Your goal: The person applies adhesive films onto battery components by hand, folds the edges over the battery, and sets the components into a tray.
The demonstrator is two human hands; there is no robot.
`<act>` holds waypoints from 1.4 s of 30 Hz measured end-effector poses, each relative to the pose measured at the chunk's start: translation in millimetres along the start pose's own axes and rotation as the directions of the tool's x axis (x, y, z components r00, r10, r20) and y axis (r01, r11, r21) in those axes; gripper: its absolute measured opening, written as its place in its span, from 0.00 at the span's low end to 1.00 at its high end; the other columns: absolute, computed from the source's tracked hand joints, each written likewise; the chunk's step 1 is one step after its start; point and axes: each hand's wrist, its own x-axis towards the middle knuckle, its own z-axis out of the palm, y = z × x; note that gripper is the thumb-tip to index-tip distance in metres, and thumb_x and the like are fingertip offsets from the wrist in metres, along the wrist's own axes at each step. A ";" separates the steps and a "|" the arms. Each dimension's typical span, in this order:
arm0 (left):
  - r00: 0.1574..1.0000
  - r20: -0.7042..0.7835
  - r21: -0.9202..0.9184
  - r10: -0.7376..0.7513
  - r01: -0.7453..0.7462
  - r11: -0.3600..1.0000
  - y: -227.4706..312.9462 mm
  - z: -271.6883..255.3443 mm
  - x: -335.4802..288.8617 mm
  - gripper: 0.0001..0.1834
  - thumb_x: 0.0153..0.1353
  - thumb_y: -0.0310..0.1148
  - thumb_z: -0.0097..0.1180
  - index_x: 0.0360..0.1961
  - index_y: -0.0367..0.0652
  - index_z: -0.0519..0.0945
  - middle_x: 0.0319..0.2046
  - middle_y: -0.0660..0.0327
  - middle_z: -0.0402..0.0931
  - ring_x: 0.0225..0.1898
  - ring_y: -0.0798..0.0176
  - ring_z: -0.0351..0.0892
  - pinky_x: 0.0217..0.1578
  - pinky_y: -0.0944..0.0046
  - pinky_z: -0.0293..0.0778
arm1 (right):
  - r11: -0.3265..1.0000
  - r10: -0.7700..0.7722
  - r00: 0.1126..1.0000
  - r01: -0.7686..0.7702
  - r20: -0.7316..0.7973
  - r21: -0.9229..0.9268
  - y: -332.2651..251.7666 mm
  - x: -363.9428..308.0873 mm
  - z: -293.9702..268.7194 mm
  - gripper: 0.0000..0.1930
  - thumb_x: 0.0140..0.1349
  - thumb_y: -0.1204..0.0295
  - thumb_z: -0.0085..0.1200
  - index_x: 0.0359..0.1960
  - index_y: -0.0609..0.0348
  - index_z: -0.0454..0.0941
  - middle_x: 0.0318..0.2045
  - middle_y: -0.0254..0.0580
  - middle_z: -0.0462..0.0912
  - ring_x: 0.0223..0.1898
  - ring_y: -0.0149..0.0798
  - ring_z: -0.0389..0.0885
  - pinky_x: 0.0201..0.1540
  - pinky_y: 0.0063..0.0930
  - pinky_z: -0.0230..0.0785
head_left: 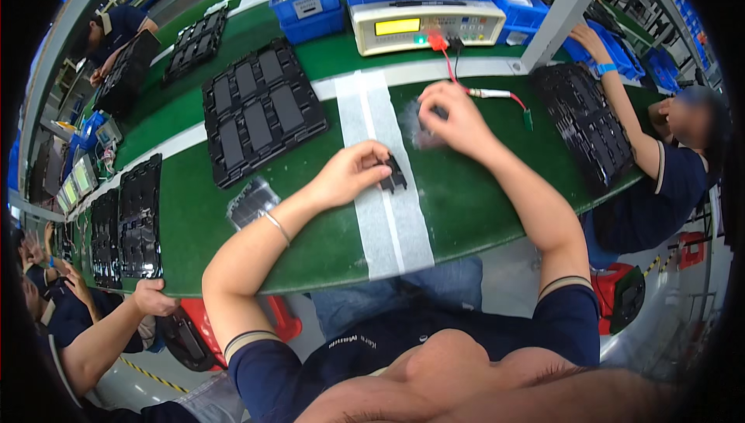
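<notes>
My left hand (351,175) pinches a small black flat part (395,178) with notched edges, over the white strip (394,244) that crosses the green bench. My right hand (459,122) is to the right of it and a little farther away, thumb and fingers curled together. Beside and partly under those fingers lies a clear plastic bag (423,138) with small contents too blurred to name. Whether the right fingertips hold a tiny piece cannot be seen. Left of my left forearm, another clear bag (253,202) with dark pieces rests on the bench.
A black tray (262,111) of rectangular dark parts lies at left. Behind stands a beige meter (428,27) with a yellow screen, its red lead (449,67) reaching the bench. Blue bins (308,8) line the back. Co-workers flank me; a black tray (582,124) is at right.
</notes>
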 end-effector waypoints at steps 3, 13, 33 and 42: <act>1.000 0.020 0.000 -0.005 0.005 1.000 -2.4 -4.2 -1.6 0.08 0.56 0.20 0.50 0.37 0.35 0.68 0.31 0.64 0.71 0.32 0.73 0.72 0.31 0.72 0.71 | 0.977 0.184 0.983 -0.183 -0.008 -0.108 21.9 4.1 -3.0 0.04 0.46 0.71 0.55 0.21 0.56 0.76 0.32 0.37 0.76 0.40 0.44 0.69 0.46 0.32 0.60; 0.998 0.024 0.078 -0.064 0.062 0.995 0.1 7.4 -6.6 0.12 0.53 0.19 0.54 0.40 0.33 0.70 0.32 0.61 0.72 0.32 0.73 0.72 0.31 0.73 0.73 | 0.911 0.291 0.954 -0.256 0.065 -0.322 30.0 -12.3 -10.4 0.12 0.40 0.71 0.58 0.30 0.51 0.73 0.37 0.38 0.69 0.43 0.47 0.64 0.47 0.38 0.58; 0.999 0.014 0.298 0.034 -0.037 0.954 -5.1 1.7 -7.4 0.15 0.49 0.21 0.58 0.40 0.37 0.73 0.34 0.65 0.72 0.34 0.75 0.70 0.36 0.74 0.72 | 0.967 -0.112 0.964 0.161 0.241 -0.195 24.2 -5.4 5.4 0.24 0.51 0.56 0.53 0.49 0.52 0.70 0.53 0.44 0.67 0.58 0.47 0.60 0.59 0.41 0.51; 0.999 0.053 0.300 0.000 -0.016 0.954 -3.6 2.3 -7.7 0.14 0.49 0.19 0.57 0.40 0.35 0.73 0.36 0.64 0.72 0.36 0.74 0.70 0.38 0.73 0.72 | 0.958 -0.075 0.920 0.174 0.385 -0.229 16.8 -11.6 11.5 0.23 0.51 0.55 0.53 0.48 0.50 0.71 0.54 0.40 0.66 0.60 0.43 0.57 0.60 0.40 0.47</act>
